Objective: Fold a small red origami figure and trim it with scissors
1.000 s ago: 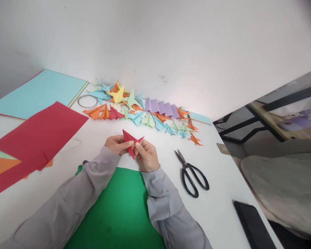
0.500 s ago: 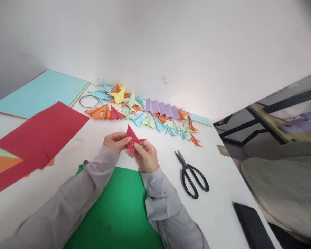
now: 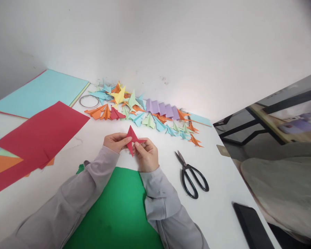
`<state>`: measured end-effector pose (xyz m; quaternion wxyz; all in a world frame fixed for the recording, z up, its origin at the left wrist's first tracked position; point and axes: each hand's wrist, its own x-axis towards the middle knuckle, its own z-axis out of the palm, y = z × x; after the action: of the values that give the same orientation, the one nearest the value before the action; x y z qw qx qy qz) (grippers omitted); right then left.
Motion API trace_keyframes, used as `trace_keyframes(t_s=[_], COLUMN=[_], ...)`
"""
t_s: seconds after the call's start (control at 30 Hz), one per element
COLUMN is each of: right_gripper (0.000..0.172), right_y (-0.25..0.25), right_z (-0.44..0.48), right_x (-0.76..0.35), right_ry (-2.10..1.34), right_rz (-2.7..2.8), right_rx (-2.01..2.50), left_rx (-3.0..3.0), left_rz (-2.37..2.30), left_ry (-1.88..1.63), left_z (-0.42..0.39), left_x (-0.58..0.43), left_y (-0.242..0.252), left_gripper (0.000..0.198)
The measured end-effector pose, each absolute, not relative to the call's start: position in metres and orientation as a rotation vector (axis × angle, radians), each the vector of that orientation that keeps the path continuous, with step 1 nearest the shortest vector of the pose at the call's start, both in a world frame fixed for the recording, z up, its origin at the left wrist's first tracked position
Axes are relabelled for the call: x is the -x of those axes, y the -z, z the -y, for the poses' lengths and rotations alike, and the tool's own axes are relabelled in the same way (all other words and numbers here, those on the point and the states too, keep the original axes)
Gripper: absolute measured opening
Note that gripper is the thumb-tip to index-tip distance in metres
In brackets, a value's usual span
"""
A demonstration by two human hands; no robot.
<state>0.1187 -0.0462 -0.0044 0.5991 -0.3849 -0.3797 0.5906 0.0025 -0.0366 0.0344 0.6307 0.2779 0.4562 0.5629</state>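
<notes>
The left hand [image 3: 116, 141] was found closed on a folded red piece [image 3: 131, 132], its thumb laid across the left side of the paper. The right hand [image 3: 147, 157] also gripped it, pinching near the base of the point that stuck out rightward. The piece was held between both hands above the white table [image 3: 217, 204], one spike directed away from the person and another toward them. A row of folded paper shapes [image 3: 132, 101] lay beyond it; scissors [image 3: 186, 166] rested to the right, untouched. The step in hand was judged to be creasing or shaping by fingertip. In this assessment, the next move called for a steady left pinch while the right thumb worked the fold, sparing the thin points. Whether the crease was fully set could not be told.
</notes>
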Motion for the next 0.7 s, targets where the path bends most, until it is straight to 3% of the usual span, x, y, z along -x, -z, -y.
trace_keyframes(t_s=[0.27, 0.7], right_gripper=[0.020, 0.017], right_y=[-0.004, -0.005], right_z=[0.049, 0.050], right_x=[-0.118, -0.117], right_ry=[-1.117, -0.995], right_rz=[0.983, 1.039], right_rx=[1.019, 1.101], left_rx=[-0.717, -0.799], left_rz=[-1.024, -1.078], left_ry=[-1.313, -1.296], left_z=[0.033, 0.029], left_x=[-0.006, -0.004], left_y=[-0.022, -0.012], left_gripper=[0.026, 0.028])
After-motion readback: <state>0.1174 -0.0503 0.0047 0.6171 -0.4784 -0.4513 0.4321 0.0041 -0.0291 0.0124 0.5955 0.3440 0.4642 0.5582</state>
